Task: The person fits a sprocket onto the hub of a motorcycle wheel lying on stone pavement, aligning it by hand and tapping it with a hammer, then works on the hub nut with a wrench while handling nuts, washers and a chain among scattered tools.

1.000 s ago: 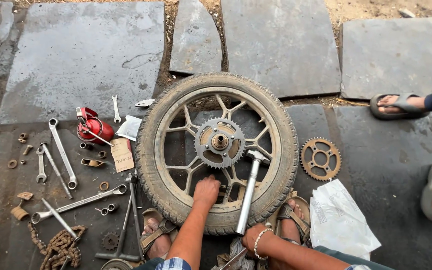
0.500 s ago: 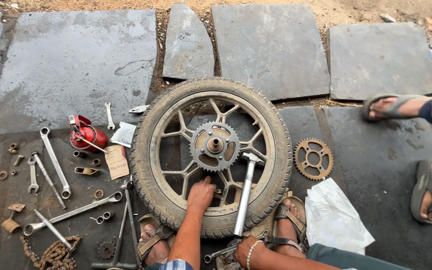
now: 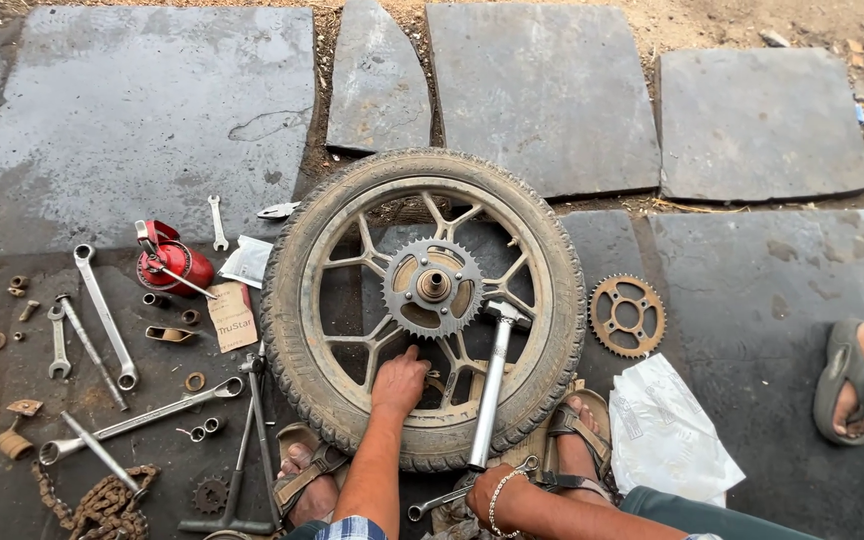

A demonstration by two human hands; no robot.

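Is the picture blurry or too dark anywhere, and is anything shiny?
Head view: soft, even daylight, no hard shadows. The dusty black motorcycle wheel and steel hammer are sharp. The long silver spanner gleams slightly, and the grey stone slabs show a dull sheen. The left hand on the spokes is clear; edges bend slightly.

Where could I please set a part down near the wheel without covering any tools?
Bare stone lies beyond the wheel and right of the loose sprocket, above the white bag. Left of the wheel is crowded: spanners, red oil can, chain.
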